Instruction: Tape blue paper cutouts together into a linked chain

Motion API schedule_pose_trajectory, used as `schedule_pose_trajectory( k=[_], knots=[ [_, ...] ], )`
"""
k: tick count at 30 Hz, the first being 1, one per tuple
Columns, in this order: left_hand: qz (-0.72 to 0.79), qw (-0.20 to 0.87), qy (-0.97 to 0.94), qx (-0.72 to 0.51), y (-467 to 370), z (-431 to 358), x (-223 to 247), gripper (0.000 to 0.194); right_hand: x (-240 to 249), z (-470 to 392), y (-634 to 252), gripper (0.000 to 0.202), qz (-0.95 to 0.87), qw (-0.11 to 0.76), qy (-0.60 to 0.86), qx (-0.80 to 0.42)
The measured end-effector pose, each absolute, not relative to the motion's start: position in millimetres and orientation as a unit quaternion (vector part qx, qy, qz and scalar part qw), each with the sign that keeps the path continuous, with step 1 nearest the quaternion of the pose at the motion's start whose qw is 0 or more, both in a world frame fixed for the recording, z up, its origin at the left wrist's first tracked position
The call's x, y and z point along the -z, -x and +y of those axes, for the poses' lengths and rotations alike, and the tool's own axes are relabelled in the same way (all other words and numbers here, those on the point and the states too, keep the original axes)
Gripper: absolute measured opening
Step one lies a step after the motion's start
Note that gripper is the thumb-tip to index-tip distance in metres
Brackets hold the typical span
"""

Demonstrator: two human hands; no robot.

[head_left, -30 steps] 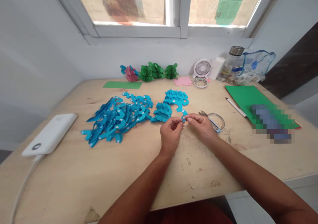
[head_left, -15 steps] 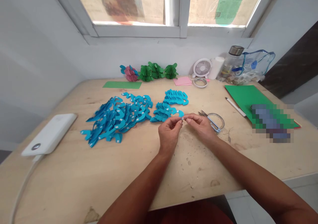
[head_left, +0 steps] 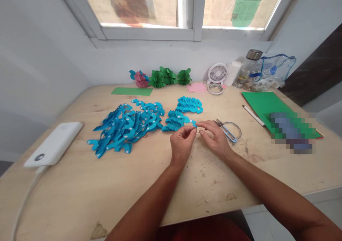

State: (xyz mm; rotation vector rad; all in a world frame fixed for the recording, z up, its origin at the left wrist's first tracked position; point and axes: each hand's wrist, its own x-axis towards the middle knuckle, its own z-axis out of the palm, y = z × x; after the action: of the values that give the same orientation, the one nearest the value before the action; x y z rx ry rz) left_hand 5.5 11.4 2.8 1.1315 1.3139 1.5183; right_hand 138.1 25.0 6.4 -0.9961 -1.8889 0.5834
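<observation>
Blue cut-paper shapes, folded in a row [head_left: 175, 119], lie just beyond my left hand [head_left: 183, 139]. That hand is closed, thumb and forefinger pinched together right at the row's curved blue end; whatever sits in the pinch is too small to make out. Close on its right is my right hand [head_left: 215, 137], thumb and forefinger apart, with the forefinger's tip by the same blue end. Scissors with light blue handles [head_left: 229, 132] rest beside the right hand, over a clear tape roll [head_left: 237, 127]. A second blue folded row [head_left: 189, 104] lies farther back.
Left of my hands spreads a large heap of blue paper shapes with small white patches [head_left: 130, 125]. A white power bank [head_left: 55, 145] with a cable lies far left. Green paper sheets [head_left: 263, 104], a white pen [head_left: 253, 115], a small fan [head_left: 217, 73] and a bottle [head_left: 245, 68] are rightward.
My right thumb has parted from my left fingertips and the right fingers have spread. The small white bit between the fingertips no longer shows. My left hand has stayed in place.
</observation>
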Motion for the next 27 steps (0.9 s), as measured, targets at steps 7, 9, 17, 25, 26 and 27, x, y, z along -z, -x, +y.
schedule_pose_trajectory(
  k=[7, 9, 17, 25, 26, 27],
  knots=[
    [0.508, 0.422, -0.435, -0.612, -5.5, 11.9, 1.1, 0.015, -6.3, 22.4, -137.8, 0.035, -0.811, 0.423, 0.38, -0.136],
    [0.503, 0.428, -0.428, -0.617, -5.2, 12.3, 2.8, 0.015, -6.6, 22.3, -137.9, 0.035, -0.815, 0.424, 0.376, -0.123],
    [0.487, 0.466, -0.386, -0.63, -5.8, 13.0, 0.5, 0.013, -6.6, 23.8, -138.6, 0.039, -0.832, 0.418, 0.357, -0.073],
    [0.495, 0.474, -0.366, -0.629, -6.3, 11.2, -4.5, 0.012, -8.7, 22.4, -138.5, 0.041, -0.835, 0.407, 0.362, -0.077],
    [0.497, 0.472, -0.367, -0.628, -6.1, 11.1, -4.8, 0.012, -9.0, 21.9, -138.4, 0.04, -0.832, 0.408, 0.365, -0.089],
    [0.499, 0.469, -0.369, -0.628, -5.9, 11.1, -5.0, 0.012, -9.3, 21.3, -138.2, 0.039, -0.827, 0.41, 0.37, -0.105]
  ],
)
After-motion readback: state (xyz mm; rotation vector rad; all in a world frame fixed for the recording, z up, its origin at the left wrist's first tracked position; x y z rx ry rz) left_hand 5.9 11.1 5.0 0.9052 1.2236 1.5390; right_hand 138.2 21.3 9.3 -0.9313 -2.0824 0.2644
